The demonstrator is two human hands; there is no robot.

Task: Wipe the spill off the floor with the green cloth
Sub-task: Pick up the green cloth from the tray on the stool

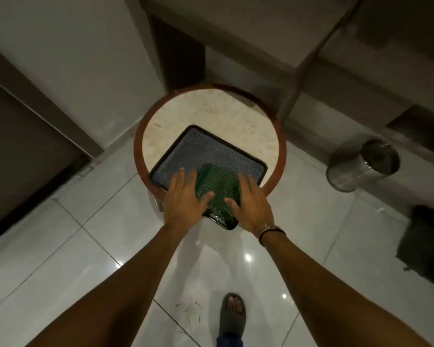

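A folded green cloth (217, 187) lies on the near end of a dark rectangular tray (206, 149). The tray rests on a small round table (211, 113) with a pale top and a red-brown rim. My left hand (183, 199) hovers over the cloth's left edge with fingers spread. My right hand (251, 202) is over its right edge, fingers apart too. Neither hand grips the cloth. On the glossy floor tiles near my foot is a faint patch of thin dark streaks, the spill (191, 313).
A metal bin (361, 165) stands on the floor at the right, with a dark object (426, 246) nearer the right edge. My sandalled foot (232, 314) is at the bottom. Walls and a dark door frame close in behind the table.
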